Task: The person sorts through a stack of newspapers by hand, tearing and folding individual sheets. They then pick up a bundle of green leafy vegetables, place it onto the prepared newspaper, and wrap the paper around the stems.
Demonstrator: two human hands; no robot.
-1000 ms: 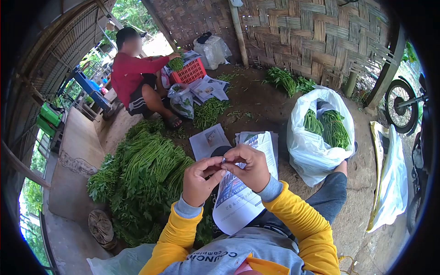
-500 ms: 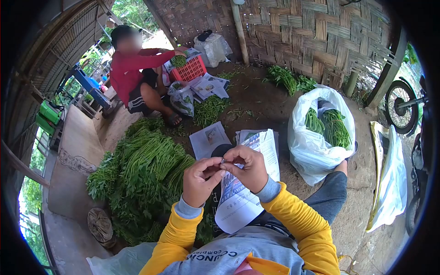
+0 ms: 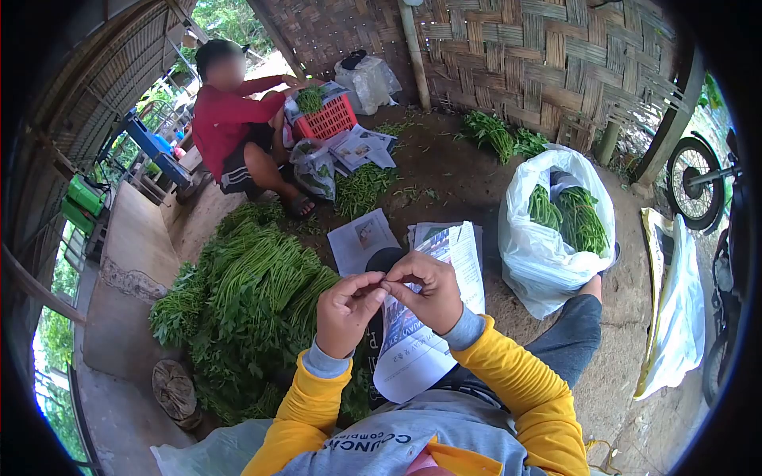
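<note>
My left hand (image 3: 348, 311) and my right hand (image 3: 429, 292) meet above my lap, thumbs and forefingers pinched together at one spot. Whatever lies between the fingertips is too small to make out. Below them, a printed sheet of paper (image 3: 413, 366) rests across my lap, curled at its near end. To the left spreads a large heap of leafy green stalks (image 3: 246, 293). More paper sheets (image 3: 363, 240) lie on the ground just past my hands.
A white plastic bag (image 3: 548, 274) holding green bundles stands at right. Ahead left, a person in a red top (image 3: 230, 119) sits by a red crate (image 3: 327, 119) with greens on it. Loose stalks (image 3: 365, 190) lie on the ground. A motorcycle wheel (image 3: 694, 184) is at far right.
My fingertips have shifted slightly against each other, still pinched together. The person in red has drawn a hand back from the greens, which now rest on the crate.
</note>
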